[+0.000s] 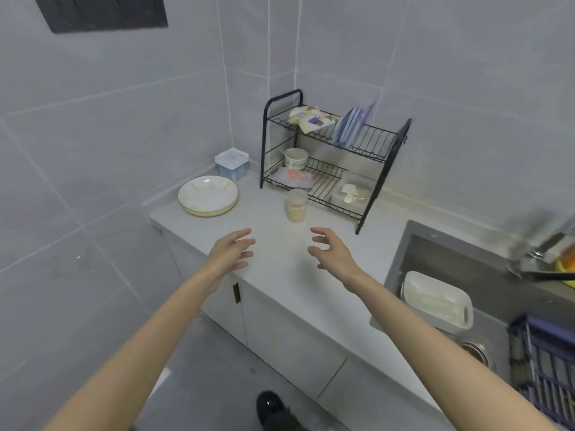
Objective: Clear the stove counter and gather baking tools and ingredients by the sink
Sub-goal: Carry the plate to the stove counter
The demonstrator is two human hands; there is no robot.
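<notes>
1. While both bare forearms reach in from the bottom of the frame, the left hand (231,253) and the right hand (331,251) hover side by side over the pale grey worktop (280,281) at the centre, apart from each other and touching nothing.
2. Each grip is open and empty, with the fingers spread and loosely bent and the palms turned toward one another.
3. Just above the gap between the hands stands a clear plastic jar (296,206) with pale, crumbly contents. It is upright on the worktop, near the right hand but not touched.
4. Behind the jar, centre right, a black two-tier wire dish rack (389,157) stands against the tiled wall.
5. Its upper tier holds crumpled packets (308,118) and a row of blue plates (350,124) on edge.
6. Its lower tier holds a pale paper tub (296,158), a clear bag with something pink (294,177) and a clear box (351,192) with a white mushroom-shaped piece in it.
7. Left of the rack, a stack of white round plates (208,195) with a yellowish rim lies on the worktop. A blue-and-white square box (232,164) sits in the corner behind it.
8. At the right of the frame a steel sink (435,253) is set into the worktop, and a white rectangular plastic basin (435,301) lies in it.
9. A dark blue slatted crate (544,368) shows at the lower right corner, and a blurred pan (544,269) with something yellow juts in from the right edge.
10. A black shoe (270,405) shows on the grey floor at bottom centre.
</notes>
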